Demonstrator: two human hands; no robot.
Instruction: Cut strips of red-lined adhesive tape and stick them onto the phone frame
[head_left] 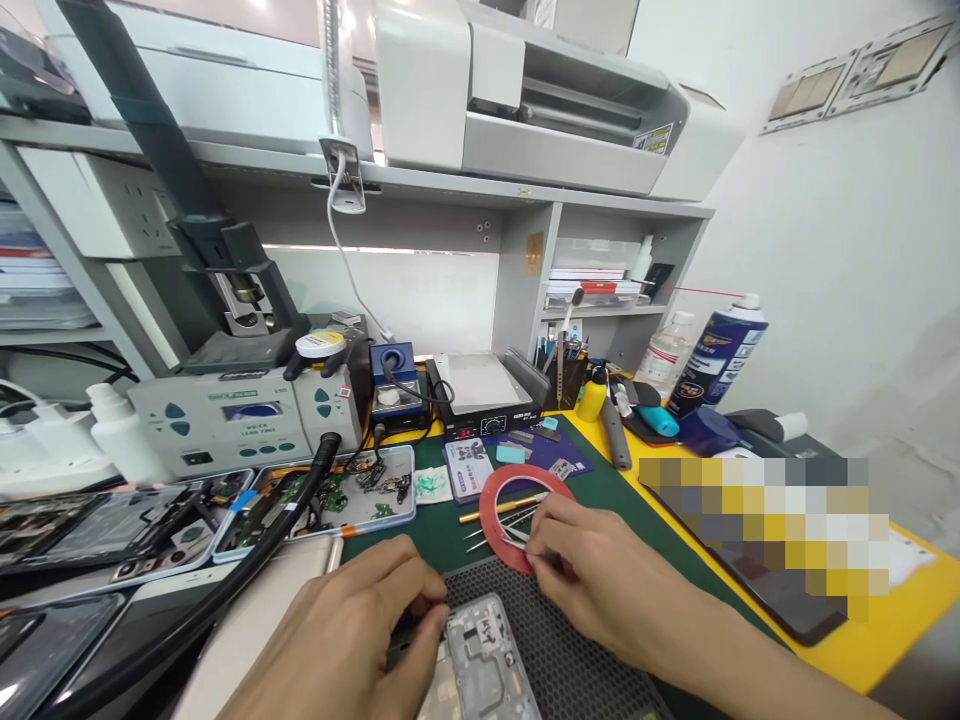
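Observation:
An opened phone frame (484, 660) lies on a black perforated mat (555, 640) at the bottom middle. My left hand (367, 620) has its fingers curled and pressed against the frame's upper left edge. My right hand (592, 575) reaches left to a roll of red tape (525, 515) on the green mat (450, 530), fingers pinched on the roll's near rim by a thin white strip. Tweezers and a wooden-handled tool (499, 510) lie inside and beside the roll.
A tray of small phone parts (352, 495) and more opened phones (112, 535) sit at left, with a black hose (247, 560) across them. A soldering station (240, 415), heating plate (484, 395), spray can (724, 350) and bottles stand behind. A dark tablet lies at right.

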